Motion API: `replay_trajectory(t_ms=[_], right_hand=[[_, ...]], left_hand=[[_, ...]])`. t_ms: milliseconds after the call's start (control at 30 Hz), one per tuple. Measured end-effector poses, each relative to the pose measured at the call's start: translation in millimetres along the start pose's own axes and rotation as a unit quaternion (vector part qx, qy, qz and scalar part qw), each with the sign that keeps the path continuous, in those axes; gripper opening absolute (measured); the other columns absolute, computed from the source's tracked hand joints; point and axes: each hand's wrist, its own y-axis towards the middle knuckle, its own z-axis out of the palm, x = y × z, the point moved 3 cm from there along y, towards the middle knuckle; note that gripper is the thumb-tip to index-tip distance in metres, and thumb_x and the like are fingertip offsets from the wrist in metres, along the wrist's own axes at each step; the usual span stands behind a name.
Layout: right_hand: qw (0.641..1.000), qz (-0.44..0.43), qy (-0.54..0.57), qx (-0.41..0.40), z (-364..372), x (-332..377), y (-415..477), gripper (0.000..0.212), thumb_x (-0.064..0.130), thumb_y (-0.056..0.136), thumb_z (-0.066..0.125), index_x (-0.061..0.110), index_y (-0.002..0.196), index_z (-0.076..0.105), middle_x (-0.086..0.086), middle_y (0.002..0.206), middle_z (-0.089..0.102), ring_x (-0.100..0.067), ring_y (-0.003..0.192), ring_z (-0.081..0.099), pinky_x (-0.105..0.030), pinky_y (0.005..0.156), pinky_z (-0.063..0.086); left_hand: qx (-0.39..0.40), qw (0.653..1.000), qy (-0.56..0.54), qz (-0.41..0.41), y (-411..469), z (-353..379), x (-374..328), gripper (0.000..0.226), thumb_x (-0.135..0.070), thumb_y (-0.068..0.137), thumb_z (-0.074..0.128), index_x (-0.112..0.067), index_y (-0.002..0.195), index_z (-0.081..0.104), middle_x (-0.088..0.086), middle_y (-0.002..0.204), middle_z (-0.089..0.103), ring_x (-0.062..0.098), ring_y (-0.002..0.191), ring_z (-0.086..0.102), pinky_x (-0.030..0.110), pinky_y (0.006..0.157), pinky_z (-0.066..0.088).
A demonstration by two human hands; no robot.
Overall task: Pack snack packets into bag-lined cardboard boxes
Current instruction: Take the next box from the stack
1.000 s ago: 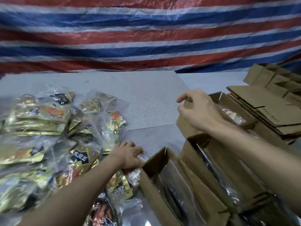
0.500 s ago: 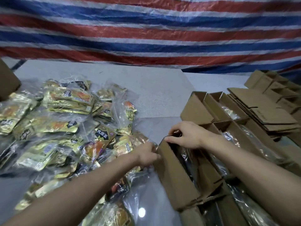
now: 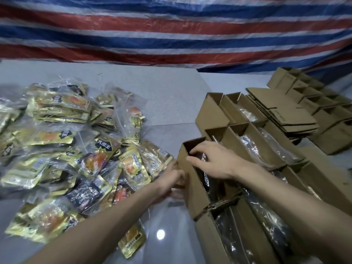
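Observation:
A heap of gold and black snack packets [image 3: 76,149], many in clear plastic bags, covers the left of the grey table. Right of it stands an open cardboard box [image 3: 192,187] with a dark shiny liner bag [image 3: 206,178] inside. My left hand [image 3: 169,180] is pressed around the box's left outer wall near its far corner. Over the open top, my right hand [image 3: 215,161] has thumb and fingers curled on the rim at the far end. Neither hand holds a packet.
More bag-lined open boxes [image 3: 266,149] stand packed together to the right and in front [image 3: 213,237]. Flattened cartons [image 3: 285,111] lie stacked at the back right. One loose packet [image 3: 131,242] lies near the front edge. A striped tarp [image 3: 171,35] hangs behind.
My right hand came back from the far boxes to the near box's rim. My left hand left the packet heap and moved right onto the box's side.

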Motion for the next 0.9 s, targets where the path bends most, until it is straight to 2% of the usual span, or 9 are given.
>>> replay_trajectory(t_ms=[133, 200, 367, 533, 633, 733, 833, 867, 900], right_hand=[[1.0, -0.001, -0.018, -0.005, 11, 6, -8, 0.051, 0.063, 0.094, 0.047, 0.031, 0.131, 0.061, 0.0, 0.146, 0.047, -0.019, 0.141, 0.033, -0.039, 0.115, 0.03], [0.999, 0.011, -0.035, -0.012, 11, 6, -8, 0.048, 0.058, 0.095, 0.05, 0.031, 0.134, 0.058, -0.003, 0.152, 0.039, -0.018, 0.147, 0.023, -0.038, 0.118, 0.022], [0.991, 0.035, -0.015, -0.129, -1, 24, -7, 0.035, 0.044, 0.097, 0.054, 0.027, 0.127, 0.062, -0.002, 0.144, 0.046, -0.02, 0.14, 0.031, -0.039, 0.114, 0.029], [0.987, -0.003, 0.039, -0.158, 2, 77, 8, 0.021, 0.028, 0.09, 0.067, 0.025, 0.11, 0.068, -0.006, 0.132, 0.056, -0.026, 0.124, 0.049, -0.039, 0.105, 0.035], [0.987, -0.045, 0.085, -0.131, 6, 120, 18, 0.016, 0.028, 0.088, 0.07, 0.04, 0.094, 0.061, 0.003, 0.117, 0.06, -0.025, 0.107, 0.059, -0.038, 0.095, 0.041], [0.981, -0.057, 0.155, -0.106, 18, 154, 28, 0.026, 0.03, 0.086, 0.074, 0.05, 0.076, 0.061, 0.014, 0.089, 0.062, -0.018, 0.095, 0.064, -0.038, 0.084, 0.048], [0.971, -0.076, 0.209, -0.092, 21, 191, 33, 0.018, 0.033, 0.08, 0.079, 0.046, 0.074, 0.069, 0.015, 0.066, 0.065, -0.007, 0.062, 0.06, -0.029, 0.069, 0.054], [0.972, -0.091, 0.206, -0.073, 19, 204, 31, 0.016, 0.044, 0.074, 0.083, 0.038, 0.067, 0.07, 0.01, 0.059, 0.063, -0.009, 0.055, 0.057, -0.022, 0.063, 0.053], [0.961, -0.119, 0.241, -0.069, 16, 216, 31, 0.037, 0.063, 0.062, 0.082, 0.028, 0.059, 0.068, -0.002, 0.058, 0.063, -0.019, 0.057, 0.056, -0.013, 0.056, 0.047]], left_hand=[[0.014, 1.0, 0.011, -0.003, -16, 11, 13, 0.048, 0.005, 0.089, 0.043, -0.018, 0.13, 0.055, 0.016, 0.099, 0.056, 0.026, 0.086, 0.054, 0.036, 0.071, 0.048], [0.015, 0.994, 0.108, -0.001, -22, 6, 16, 0.038, -0.001, 0.095, 0.044, -0.018, 0.128, 0.055, 0.01, 0.1, 0.057, 0.021, 0.085, 0.053, 0.03, 0.073, 0.046], [-0.029, 0.905, 0.421, 0.059, -52, -36, -2, 0.049, -0.021, 0.1, 0.054, -0.013, 0.147, 0.044, 0.01, 0.146, 0.051, 0.023, 0.129, 0.053, 0.033, 0.107, 0.044], [-0.142, 0.857, 0.476, 0.139, -124, -126, -52, 0.025, -0.02, 0.097, 0.056, -0.014, 0.12, 0.065, 0.002, 0.115, 0.068, 0.016, 0.099, 0.063, 0.029, 0.086, 0.053], [-0.247, 0.834, 0.467, 0.158, -176, -193, -82, 0.018, -0.018, 0.098, 0.056, -0.016, 0.111, 0.069, -0.005, 0.101, 0.067, 0.007, 0.084, 0.061, 0.02, 0.071, 0.05], [-0.379, 0.741, 0.528, 0.168, -235, -259, -110, 0.019, -0.019, 0.095, 0.057, -0.021, 0.108, 0.07, -0.008, 0.096, 0.065, 0.01, 0.085, 0.06, 0.019, 0.064, 0.042], [-0.488, 0.597, 0.62, 0.146, -296, -317, -134, 0.023, -0.023, 0.09, 0.055, -0.024, 0.111, 0.066, -0.003, 0.108, 0.062, 0.019, 0.101, 0.058, 0.031, 0.08, 0.039], [-0.517, 0.55, 0.641, 0.138, -314, -333, -140, 0.024, -0.026, 0.09, 0.055, -0.024, 0.112, 0.064, -0.001, 0.111, 0.06, 0.021, 0.104, 0.056, 0.033, 0.083, 0.036], [-0.548, 0.506, 0.654, 0.131, -333, -347, -146, 0.026, -0.028, 0.089, 0.055, -0.023, 0.114, 0.063, 0.0, 0.113, 0.059, 0.023, 0.107, 0.054, 0.035, 0.087, 0.036]])
